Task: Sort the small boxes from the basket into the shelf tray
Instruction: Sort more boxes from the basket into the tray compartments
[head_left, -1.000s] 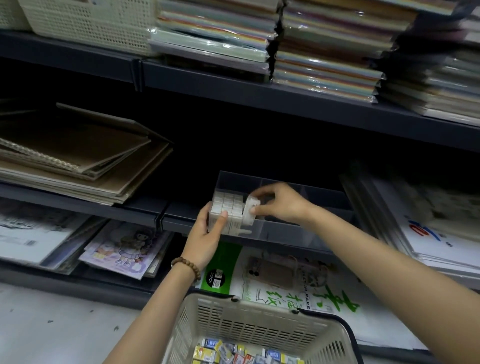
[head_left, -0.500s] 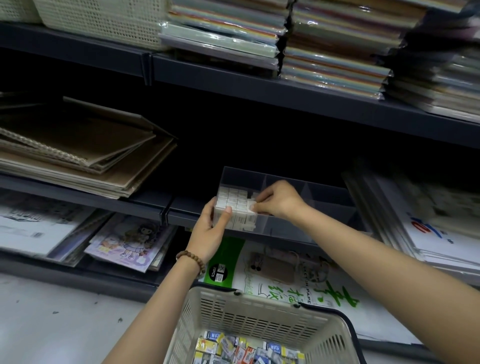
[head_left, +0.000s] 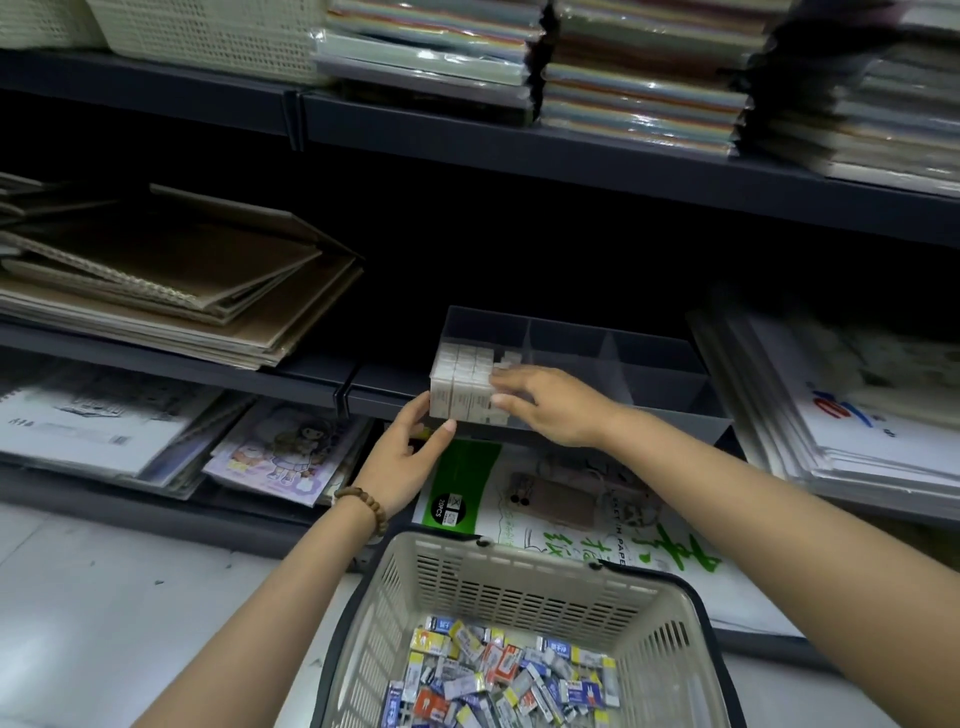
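Boxes (head_left: 462, 382), white ones, are sitting packed in rows in the left compartment of the clear tray (head_left: 649, 410) on the shelf (head_left: 291, 371). You are pressing your right hand (head_left: 550, 402) against the right side of that block, fingers straight, gripping nothing. Your left hand (head_left: 402, 460) is hovering relaxed just under the tray's front left corner, thumb touching its front wall. Below you, the basket (head_left: 519, 558) is holding a heap of small colourful boxes (head_left: 498, 675).

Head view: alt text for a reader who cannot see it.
The right hand presses against white boxes packed in the left end of a clear tray on a shelf, while the left hand touches the tray's front corner. Below, a basket holds many small colourful boxes.
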